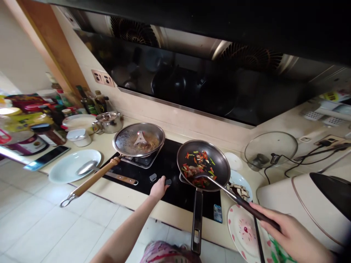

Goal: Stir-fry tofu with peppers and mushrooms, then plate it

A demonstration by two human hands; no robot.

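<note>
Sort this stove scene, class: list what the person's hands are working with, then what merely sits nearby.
Working with: right hand gripping a metal cooking spoon, in a dark pan of chopped peppers; left hand on a hob knob.

Nearby: lidded frying pan, ladle, pale blue plate, steel pot, glass lid, smartphone.

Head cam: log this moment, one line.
left hand: at cooktop knob | right hand: grips spatula | spatula in wok | wok holds sliced peppers
</note>
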